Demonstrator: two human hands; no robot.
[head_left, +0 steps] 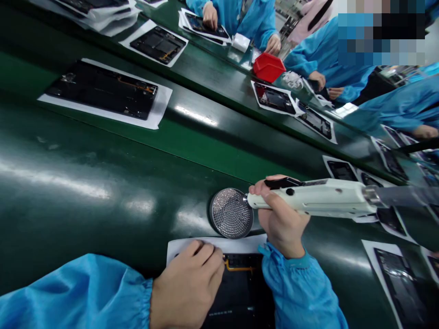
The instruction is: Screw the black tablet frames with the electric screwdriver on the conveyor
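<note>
My right hand [279,214] is wrapped round a white electric screwdriver [318,198], held level with its tip over a round metal screw dish [231,213] full of small screws. My left hand [188,285] rests with curled fingers on the top edge of a black opened tablet [240,292] that lies on a white sheet [212,244] at the near edge. An orange flex cable [240,268] shows on the tablet beside my left fingertips. Both my sleeves are blue.
The green conveyor belt [103,183] carries more opened tablets on white sheets, one at upper left [103,89], others at right [398,278]. A red bin [268,67] stands on the far side, where other people in blue coats work [240,18].
</note>
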